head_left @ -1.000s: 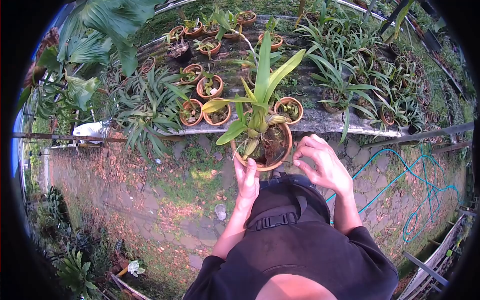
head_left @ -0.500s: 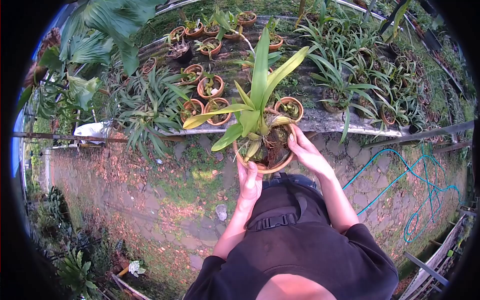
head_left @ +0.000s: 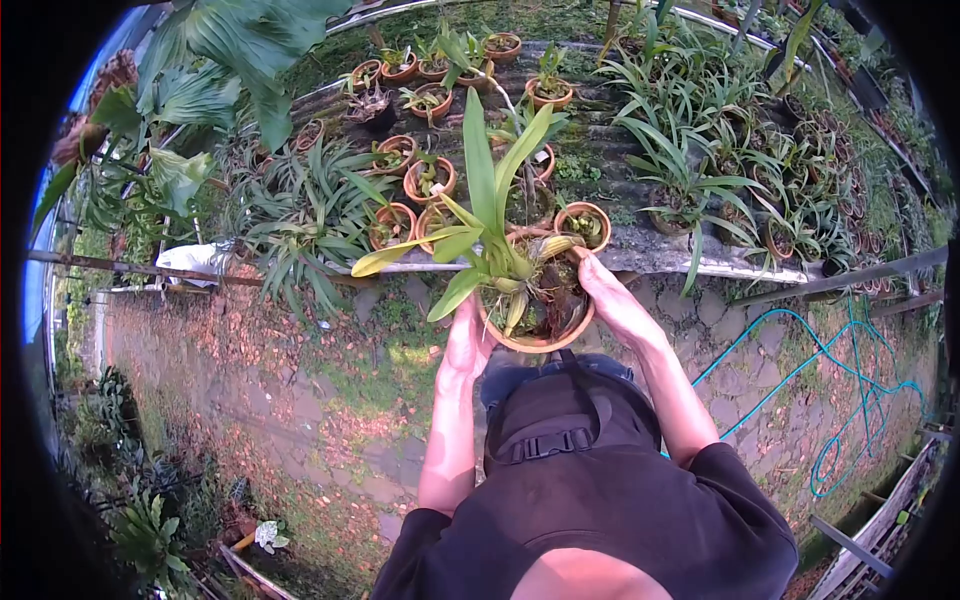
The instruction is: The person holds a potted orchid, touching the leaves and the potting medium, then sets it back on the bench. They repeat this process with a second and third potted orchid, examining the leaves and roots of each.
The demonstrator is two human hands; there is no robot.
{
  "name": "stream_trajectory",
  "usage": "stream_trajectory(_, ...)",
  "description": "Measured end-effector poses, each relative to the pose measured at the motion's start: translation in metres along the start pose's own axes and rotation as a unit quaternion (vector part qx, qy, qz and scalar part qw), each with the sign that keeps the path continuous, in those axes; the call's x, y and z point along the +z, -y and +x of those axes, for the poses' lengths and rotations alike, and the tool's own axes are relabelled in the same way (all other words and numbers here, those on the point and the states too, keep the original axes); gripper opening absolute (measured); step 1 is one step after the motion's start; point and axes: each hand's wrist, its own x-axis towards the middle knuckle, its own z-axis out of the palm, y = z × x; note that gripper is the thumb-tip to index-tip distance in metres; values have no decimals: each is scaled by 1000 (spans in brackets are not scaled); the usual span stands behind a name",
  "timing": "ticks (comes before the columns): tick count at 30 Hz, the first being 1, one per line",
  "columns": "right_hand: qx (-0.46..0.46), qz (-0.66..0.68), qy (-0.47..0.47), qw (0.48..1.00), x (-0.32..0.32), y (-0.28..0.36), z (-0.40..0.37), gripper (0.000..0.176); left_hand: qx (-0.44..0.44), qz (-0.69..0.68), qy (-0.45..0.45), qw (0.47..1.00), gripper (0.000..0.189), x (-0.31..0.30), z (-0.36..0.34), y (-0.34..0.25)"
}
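Observation:
A potted orchid with long green leaves (head_left: 483,170), one yellowing leaf and thick bulbs is held in front of my body at the bench's near edge. Brown roots and dark potting material (head_left: 562,300) show inside its terracotta pot (head_left: 540,347). My right hand (head_left: 612,303) grips the pot's right side, thumb up at the rim. Against the left side of the pot lies my left hand (head_left: 466,342), its fingers partly hidden by a leaf and the pot wall.
Several small terracotta pots (head_left: 430,180) stand on the corrugated bench ahead, one small pot (head_left: 583,226) right behind the orchid. Dense strappy plants (head_left: 690,150) fill the right side. A teal hose (head_left: 770,325) lies on the stone path (head_left: 350,400).
The left hand has shifted left and its thumb has come off the rim to the pot's side. The pot has turned a little, its leaves swinging left. The right hand keeps its hold.

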Motion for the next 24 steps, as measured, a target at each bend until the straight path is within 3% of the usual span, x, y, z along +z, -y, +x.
stream_trajectory(1, 7, -7, 9, 1000, 1, 6, -2, 74, -7, 9, -29, 999, 81, 9, -1, -6)
stream_trajectory(3, 25, -33, 19, 999, 6, 26, -9, 79, -9, 17, -55, 998, 72, -5, 6, 3)
stream_trajectory(5, -25, -85, -2, 996, 10, 24, -12, 74, -19, 1, -86, 996, 60, -16, 6, 13)
stream_trajectory(7, -55, -117, -16, 991, 12, 24, -17, 69, 27, -35, -113, 993, 57, -70, 3, 50)
stream_trajectory(10, -95, -135, -48, 985, 15, 39, -27, 62, 78, -121, -143, 979, 50, -88, -7, 70)
stream_trajectory(12, -151, -140, -95, 974, 22, 47, -32, 56, 86, -120, -89, 985, 49, -88, -17, 67)
stream_trajectory(14, -341, -276, -175, 882, 27, 71, -41, 42, 79, -157, -19, 984, 49, -77, -19, 53)
stream_trajectory(16, -425, -412, -134, 795, 25, 80, -46, 37, 85, -58, -63, 993, 50, -88, -8, 60)
stream_trajectory(17, -421, -437, -137, 783, 31, 84, -51, 35, 87, -8, -83, 993, 50, -93, -5, 64)
stream_trajectory(19, -408, -465, -113, 778, 40, 85, -53, 31, 33, -43, -169, 984, 49, -38, -15, 37)
stream_trajectory(22, -382, -499, -62, 776, 40, 81, -48, 26, 83, -62, -32, 994, 56, -16, -23, 25)
stream_trajectory(24, -383, -508, -55, 769, 42, 78, -44, 26, 90, -44, -36, 994, 65, -16, -15, 23)
